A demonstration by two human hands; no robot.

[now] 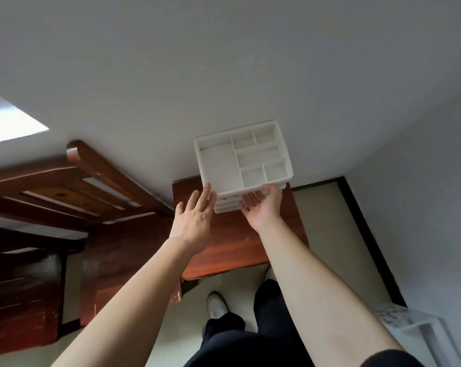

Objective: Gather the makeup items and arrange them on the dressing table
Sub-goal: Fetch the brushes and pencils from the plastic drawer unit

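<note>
A white plastic makeup organizer (225, 165) with several empty top compartments and drawers below stands at the back of a small reddish-brown wooden table (224, 247), against the white wall. My left hand (195, 215) is stretched out with straight fingers, its fingertips at the organizer's front left corner. My right hand (264, 205) is palm up at the organizer's front right, fingers near the drawer fronts. Neither hand holds anything. No loose makeup items are in sight.
A dark wooden bed headboard (73, 186) and frame fill the left side, close beside the table. A white wall corner with black skirting (367, 229) runs on the right. A white-framed object (420, 332) stands at the lower right. My legs and a white shoe (216, 305) are on the pale floor.
</note>
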